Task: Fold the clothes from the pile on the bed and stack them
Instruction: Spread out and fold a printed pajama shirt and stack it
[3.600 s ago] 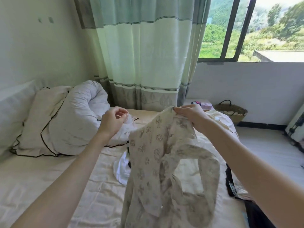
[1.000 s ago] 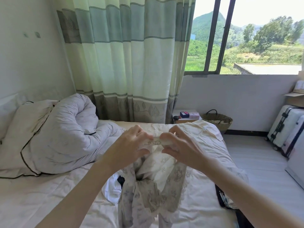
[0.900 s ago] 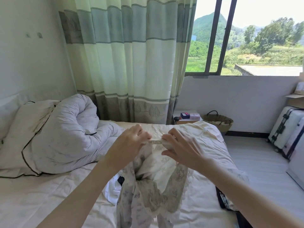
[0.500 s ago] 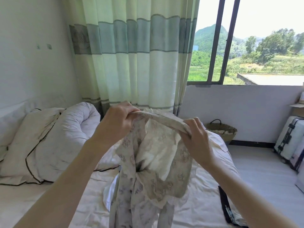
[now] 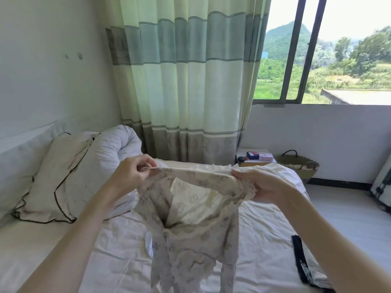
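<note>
A beige patterned garment (image 5: 196, 218) hangs in the air above the bed (image 5: 264, 240). My left hand (image 5: 132, 177) pinches the left end of its top hem. My right hand (image 5: 262, 185) grips the bunched right end, so the hem is stretched between them and the opening shows a pale lining. A bit of white cloth (image 5: 148, 244) peeks out from behind the garment on the bed. More clothes lie at the bed's right edge, with a dark piece (image 5: 299, 256) showing.
A pillow with dark piping (image 5: 48, 182) and a rolled white duvet (image 5: 114, 153) lie at the left. A striped curtain (image 5: 182, 81) hangs behind the bed. A small table with boxes (image 5: 256, 156), a woven basket (image 5: 298, 166) and a suitcase (image 5: 383, 185) stand at the right.
My hands have moved apart along the top hem and dropped lower, stretching the garment's opening wide. Earlier they were close together on the bunched fabric.
</note>
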The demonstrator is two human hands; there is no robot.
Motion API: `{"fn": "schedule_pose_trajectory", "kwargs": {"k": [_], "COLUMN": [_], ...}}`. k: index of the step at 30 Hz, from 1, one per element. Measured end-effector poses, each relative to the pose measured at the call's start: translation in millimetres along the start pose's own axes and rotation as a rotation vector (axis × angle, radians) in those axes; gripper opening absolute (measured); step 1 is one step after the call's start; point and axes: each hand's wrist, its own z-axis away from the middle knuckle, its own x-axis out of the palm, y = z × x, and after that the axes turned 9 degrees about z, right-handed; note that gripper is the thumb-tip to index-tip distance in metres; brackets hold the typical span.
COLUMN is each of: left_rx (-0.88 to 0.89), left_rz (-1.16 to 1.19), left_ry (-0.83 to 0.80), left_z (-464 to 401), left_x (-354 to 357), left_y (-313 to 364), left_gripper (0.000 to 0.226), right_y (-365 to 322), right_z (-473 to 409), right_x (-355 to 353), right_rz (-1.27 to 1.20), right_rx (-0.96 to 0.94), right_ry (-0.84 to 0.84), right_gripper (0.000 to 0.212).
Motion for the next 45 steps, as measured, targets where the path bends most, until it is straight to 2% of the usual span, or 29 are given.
{"fn": "schedule_pose_trajectory", "kwargs": {"k": [1, 3, 5, 6, 9, 10, 11, 12, 13, 15, 16, 18, 20, 22, 26, 28, 30, 32, 36, 38, 40, 42, 44, 45], "left_rx": [-0.013, -0.010, -0.003, -0.006, -0.032, -0.043, -0.058, -0.072, -0.084, -0.099, -0.104, -0.106, -0.106, -0.109, -0.111, -0.091, -0.075, -0.057, 0.030, 0.067, 0.105, 0.143, 0.207, 0.226], "left_rz": [0.018, 0.031, 0.028, 0.023, 0.036, 0.047, 0.048, 0.042, 0.032, -0.004, -0.035, -0.102, -0.147, -0.180, -0.222, -0.210, -0.175, -0.127, -0.190, -0.308, -0.392, -0.500, -0.573, -0.558], "left_ry": [0.020, 0.076, 0.114, 0.136, 0.214, 0.239, 0.259, 0.272, 0.284, 0.311, 0.329, 0.362, 0.375, 0.382, 0.403, 0.422, 0.433, 0.414, 0.314, 0.199, 0.109, 0.119, 0.233, 0.295], "left_z": [1.9, 5.8, 9.3, 11.1, 15.8, 17.5, 20.1, 22.6, 25.5, 30.8, 33.6, 37.7, 39.8, 39.7, 37.3, 36.2, 34.4, 33.9, 36.0, 38.5, 39.6, 39.9, 36.5, 35.7], "left_x": [-4.6, -10.6, -11.8, -12.5, -14.5, -15.2, -17.1, -18.8, -21.7, -29.6, -35.1, -45.7, -54.0, -59.3, -69.0, -72.5, -72.3, -68.8, -68.7, -69.9, -70.5, -73.8, -81.7, -84.7], "left_y": [-1.4, -2.1, 0.0, -0.1, -3.2, -5.0, -7.5, -9.8, -12.5, -18.4, -22.2, -30.0, -37.6, -43.3, -48.0, -46.9, -42.2, -36.1, -29.0, -27.8, -24.1, -17.5, -11.3, -6.9], "left_gripper": [0.015, 0.017, 0.017, 0.017, 0.018, 0.017, 0.016, 0.015, 0.014, 0.015, 0.015, 0.017, 0.014, 0.010, 0.007, 0.006, 0.007, 0.011, 0.019, 0.019, 0.011, 0.026, 0.041, 0.038], "right_y": [-0.4, 4.6, 15.6, 22.5, 44.2, 50.2, 54.9, 58.5, 58.7, 50.9, 45.6, 37.1, 30.7, 26.7, 23.3, 25.3, 29.9, 27.8, 11.2, 0.0, -15.2, -31.8, -44.6, -46.6], "right_z": [-3.0, -10.2, -18.4, -22.7, -37.8, -41.5, -44.9, -48.4, -50.4, -46.5, -44.5, -41.9, -42.1, -44.1, -43.1, -42.1, -44.6, -47.3, -53.1, -55.4, -58.0, -58.4, -54.7, -52.5], "right_x": [3.0, 14.4, 30.4, 40.8, 59.7, 64.9, 70.2, 73.0, 75.4, 79.5, 79.0, 77.9, 82.8, 86.9, 88.9, 88.1, 82.1, 77.4, 71.8, 71.7, 70.8, 72.2, 77.7, 80.8], "right_rz": [0.042, 0.305, 0.553, 0.654, 1.167, 1.204, 1.144, 0.942, 0.639, 0.054, -0.108, -0.183, -0.161, -0.018, 0.806, 1.125, 1.353, 1.468, 1.508, 1.448, 1.298, 1.149, 0.969, 0.902], "right_rx": [0.022, 0.038, 0.002, -0.023, -0.114, -0.168, -0.198, -0.202, -0.156, 0.007, 0.069, 0.073, -0.013, -0.208, -0.669, -0.860, -0.980, -1.002, -1.064, -0.963, -0.790, -0.731, -0.795, -0.822], "right_ry": [0.003, 0.148, 0.291, 0.311, 0.393, 0.417, 0.421, 0.433, 0.420, 0.196, 0.059, -0.079, -0.043, 0.044, 0.229, 0.254, 0.235, 0.307, 0.490, 0.520, 0.554, 0.564, 0.666, 0.711], "right_gripper": [0.024, 0.008, 0.013, 0.013, 0.008, 0.009, 0.011, 0.013, 0.013, 0.016, 0.020, 0.028, 0.021, 0.007, 0.017, 0.023, 0.035, 0.034, 0.010, 0.006, 0.014, 0.016, 0.015, 0.015]}}
